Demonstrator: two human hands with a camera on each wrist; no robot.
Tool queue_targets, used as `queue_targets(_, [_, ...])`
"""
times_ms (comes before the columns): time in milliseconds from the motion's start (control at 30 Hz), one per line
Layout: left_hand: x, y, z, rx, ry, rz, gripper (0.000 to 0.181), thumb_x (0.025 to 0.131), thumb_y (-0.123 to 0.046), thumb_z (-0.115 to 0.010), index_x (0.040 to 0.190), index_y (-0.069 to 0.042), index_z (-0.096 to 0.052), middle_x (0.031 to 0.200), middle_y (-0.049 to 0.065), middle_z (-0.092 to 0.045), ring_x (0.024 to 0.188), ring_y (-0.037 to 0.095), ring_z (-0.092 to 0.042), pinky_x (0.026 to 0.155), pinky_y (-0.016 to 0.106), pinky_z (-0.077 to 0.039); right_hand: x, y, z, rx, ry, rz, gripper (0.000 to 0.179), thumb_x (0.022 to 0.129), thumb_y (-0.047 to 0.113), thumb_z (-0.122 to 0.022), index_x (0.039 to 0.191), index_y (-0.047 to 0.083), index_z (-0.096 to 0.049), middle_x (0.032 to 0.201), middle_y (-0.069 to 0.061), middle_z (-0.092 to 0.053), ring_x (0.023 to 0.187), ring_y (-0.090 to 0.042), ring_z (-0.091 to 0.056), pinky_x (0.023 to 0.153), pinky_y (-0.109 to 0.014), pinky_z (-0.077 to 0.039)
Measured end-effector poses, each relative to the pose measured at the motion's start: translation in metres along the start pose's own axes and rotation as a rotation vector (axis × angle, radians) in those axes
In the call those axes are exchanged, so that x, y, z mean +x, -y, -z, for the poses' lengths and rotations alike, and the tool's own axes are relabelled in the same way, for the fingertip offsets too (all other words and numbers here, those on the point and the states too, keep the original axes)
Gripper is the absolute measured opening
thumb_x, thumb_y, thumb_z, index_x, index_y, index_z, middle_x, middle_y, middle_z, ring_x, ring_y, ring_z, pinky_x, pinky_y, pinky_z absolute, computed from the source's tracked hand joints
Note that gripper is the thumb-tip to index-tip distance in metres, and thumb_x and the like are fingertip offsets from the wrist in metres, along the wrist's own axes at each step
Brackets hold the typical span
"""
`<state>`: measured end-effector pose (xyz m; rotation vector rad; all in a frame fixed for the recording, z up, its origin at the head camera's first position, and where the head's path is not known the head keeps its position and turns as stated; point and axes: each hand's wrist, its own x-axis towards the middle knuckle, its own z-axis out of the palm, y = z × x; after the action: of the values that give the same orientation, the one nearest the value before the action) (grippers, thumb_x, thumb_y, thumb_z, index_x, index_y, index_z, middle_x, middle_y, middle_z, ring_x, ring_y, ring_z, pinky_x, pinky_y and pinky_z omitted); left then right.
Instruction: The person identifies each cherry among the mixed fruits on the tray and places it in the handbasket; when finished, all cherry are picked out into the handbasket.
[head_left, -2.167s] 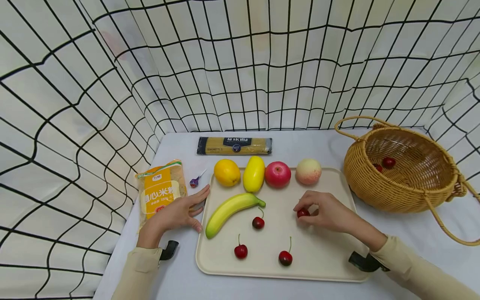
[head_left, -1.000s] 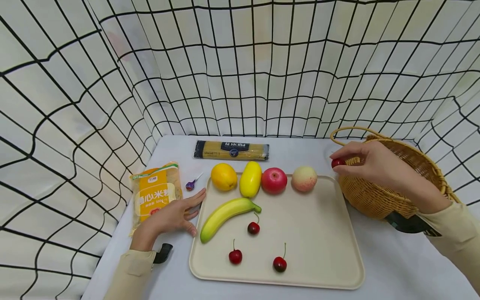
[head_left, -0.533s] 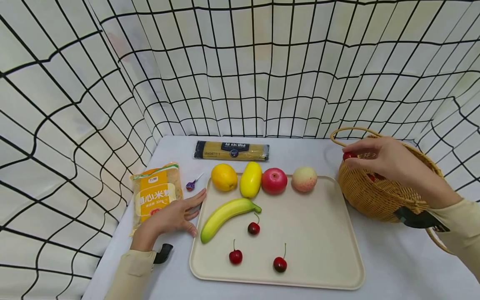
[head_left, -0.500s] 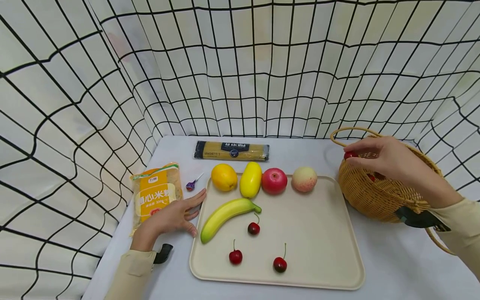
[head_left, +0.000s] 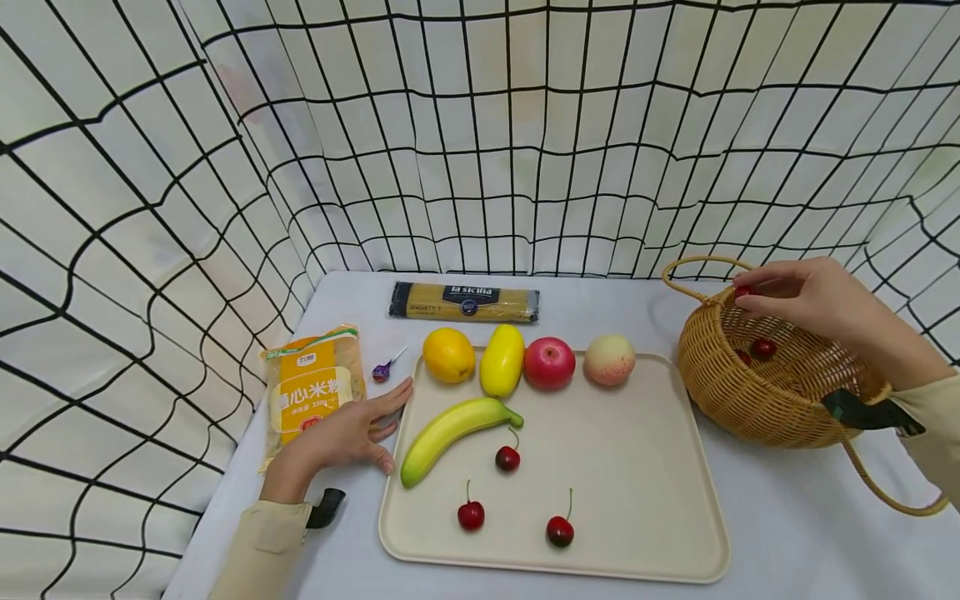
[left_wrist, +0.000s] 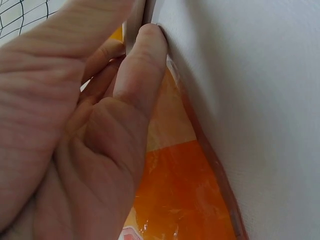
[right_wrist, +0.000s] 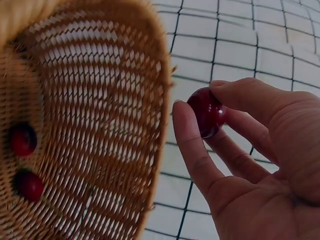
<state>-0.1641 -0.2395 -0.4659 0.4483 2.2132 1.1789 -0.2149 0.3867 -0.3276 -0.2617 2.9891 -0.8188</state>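
Between thumb and index finger my right hand (head_left: pixel 821 300) pinches a dark red cherry (right_wrist: pixel 206 112) above the wicker basket (head_left: pixel 757 408). Two more cherries (right_wrist: pixel 23 139) lie inside that basket, as the right wrist view also shows. My left hand (head_left: pixel 345 435) has its fingers spread at the left edge of the beige tray (head_left: pixel 630 483), beside the orange and clear food bag (head_left: pixel 309 387). On the tray are a banana (head_left: pixel 457 429) and three cherries with stems, one of them the cherry (head_left: pixel 559 531) nearest the front edge.
Along the tray's back edge sit a lemon (head_left: pixel 448 355), a yellow oval fruit (head_left: pixel 502 360), a red apple (head_left: pixel 550 363) and a peach (head_left: pixel 609 360). A spaghetti pack (head_left: pixel 465 302) lies behind them. A lollipop (head_left: pixel 382 371) is left of the tray. Netted white cloth surrounds the table.
My right hand has picked the cherry off the tray and carried it right, over the basket. The left hand stays at the tray's edge.
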Motion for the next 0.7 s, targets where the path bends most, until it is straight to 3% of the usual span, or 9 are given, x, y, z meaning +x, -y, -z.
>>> queue_targets(433, [-0.006, 0.006, 0.001, 0.018, -0.006, 0.002, 0.124, 0.074, -0.019, -0.094, 0.171, -0.012, -0.019, 0.181, 0.011, -0.008, 0.151, 0.041, -0.047, 0.111, 0.034, -0.056, 0.02, -0.033, 0.001, -0.104, 0.114, 0.012, 0.033, 0.098, 0.026, -0.08, 0.122, 0.003, -0.078, 0.114, -0.018, -0.081, 0.082, 0.01, -0.062, 0.068, -0.012, -0.05])
queue_targets(700, [-0.007, 0.008, -0.001, 0.019, -0.015, 0.008, 0.123, 0.073, -0.021, -0.095, 0.171, -0.013, -0.02, 0.181, 0.01, -0.008, 0.15, 0.041, -0.048, 0.111, 0.033, -0.055, 0.039, -0.051, -0.01, -0.275, 0.212, 0.099, 0.024, 0.096, 0.016, -0.079, 0.116, 0.002, -0.08, 0.11, -0.015, -0.08, 0.089, -0.014, -0.067, 0.072, -0.031, -0.056])
